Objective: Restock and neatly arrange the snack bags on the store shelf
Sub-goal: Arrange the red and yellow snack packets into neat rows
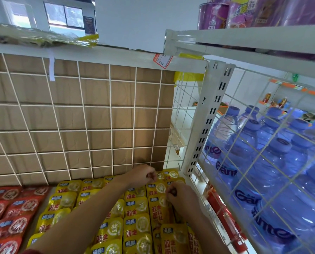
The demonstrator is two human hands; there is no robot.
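The left hand point(144, 176) and right hand point(181, 195) pinch rear yellow snack bags point(159, 187).

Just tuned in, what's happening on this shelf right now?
A person is straightening the yellow snack bags at the shelf's back right corner. The left hand pinches a back-row bag. The right hand seems to pinch a nearer bag. Red snack bags lie to the left, and water bottles stand behind the wire grid on the right.

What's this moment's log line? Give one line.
left hand: pinches rear yellow bag | right hand: pinches front yellow bag | red bags: untouched, left
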